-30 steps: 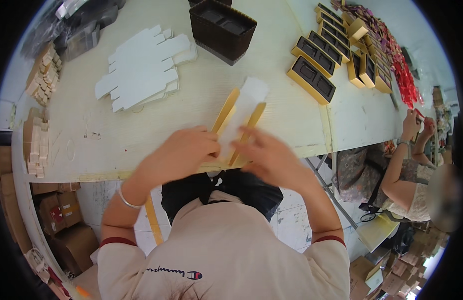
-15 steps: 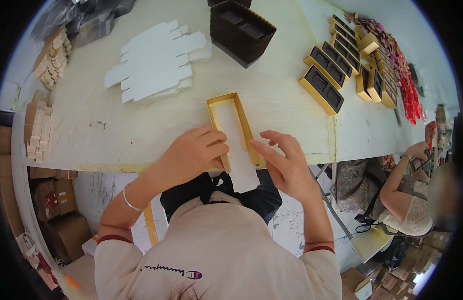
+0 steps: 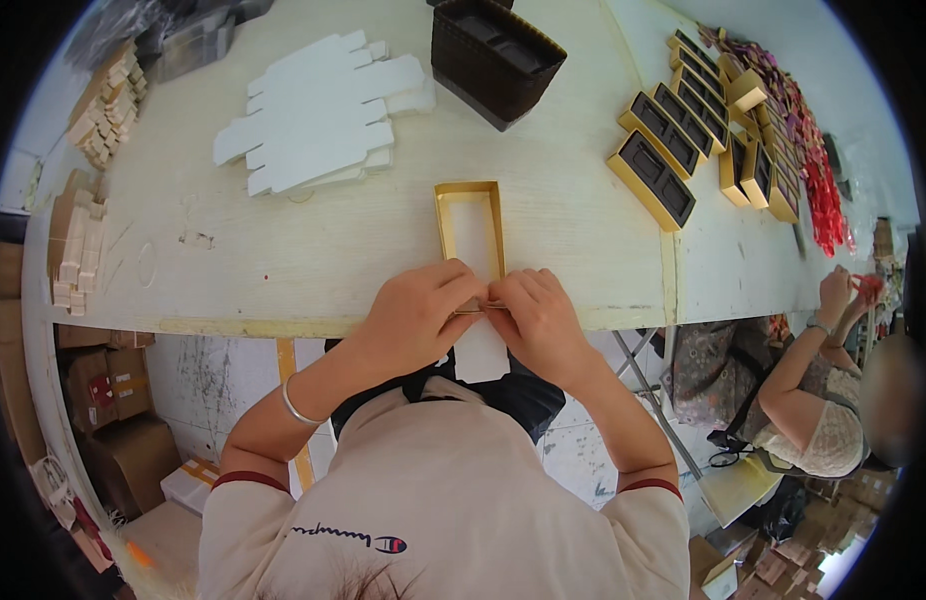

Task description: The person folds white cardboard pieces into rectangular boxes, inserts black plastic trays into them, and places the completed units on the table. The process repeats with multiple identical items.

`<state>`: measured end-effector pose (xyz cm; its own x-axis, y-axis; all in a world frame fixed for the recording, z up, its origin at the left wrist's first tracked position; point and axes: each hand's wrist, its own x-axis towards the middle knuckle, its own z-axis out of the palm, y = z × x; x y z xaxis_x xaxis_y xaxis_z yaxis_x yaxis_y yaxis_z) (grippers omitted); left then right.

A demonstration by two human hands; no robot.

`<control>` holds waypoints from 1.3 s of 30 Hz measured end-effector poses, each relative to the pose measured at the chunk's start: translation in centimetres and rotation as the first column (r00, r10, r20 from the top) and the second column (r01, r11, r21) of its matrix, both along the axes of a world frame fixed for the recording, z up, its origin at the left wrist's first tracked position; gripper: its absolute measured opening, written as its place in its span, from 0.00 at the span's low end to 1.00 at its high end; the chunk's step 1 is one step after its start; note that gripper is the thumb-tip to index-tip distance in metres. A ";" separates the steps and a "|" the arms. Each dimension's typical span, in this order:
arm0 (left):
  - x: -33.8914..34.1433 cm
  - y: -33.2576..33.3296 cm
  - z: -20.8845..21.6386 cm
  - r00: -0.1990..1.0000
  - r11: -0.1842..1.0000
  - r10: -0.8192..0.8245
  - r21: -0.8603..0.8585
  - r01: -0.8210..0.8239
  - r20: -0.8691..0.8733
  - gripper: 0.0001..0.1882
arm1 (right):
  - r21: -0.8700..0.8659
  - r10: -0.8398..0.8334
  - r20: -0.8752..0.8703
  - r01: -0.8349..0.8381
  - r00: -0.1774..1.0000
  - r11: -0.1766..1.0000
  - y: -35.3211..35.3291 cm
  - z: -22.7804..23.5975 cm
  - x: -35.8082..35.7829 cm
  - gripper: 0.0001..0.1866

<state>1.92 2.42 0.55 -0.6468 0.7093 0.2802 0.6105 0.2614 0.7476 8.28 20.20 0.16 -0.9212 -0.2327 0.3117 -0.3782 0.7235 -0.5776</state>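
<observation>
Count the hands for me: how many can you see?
4. The person's left hand and right hand hold an open gold box by its near end; a co-worker's two hands are at far right.

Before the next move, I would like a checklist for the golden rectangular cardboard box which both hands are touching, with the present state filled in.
1. Left bare hand at near end of golden rectangular cardboard box: ok.
2. Right bare hand at same end: ok.
3. Far golden wall upright: ok.
4. Long white flap folded in: not ok; extends past pale table edge.
5. Near corners closed: cannot tell; hands cover them.
6. Stack of dark brown plastic trays apart from box: ok.
</observation>
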 end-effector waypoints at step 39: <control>0.1 -0.9 -0.7 0.985 0.999 -0.024 -0.044 0.017 -0.173 0.10 | 0.270 -0.082 -0.149 0.121 0.985 0.955 -1.5 0.1 0.7 0.12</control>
<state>1.99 1.57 -0.16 -0.5765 0.7355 0.3560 0.7352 0.2767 0.6188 8.96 18.66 0.25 -0.8986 -0.2348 0.3706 -0.3546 0.8862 -0.2983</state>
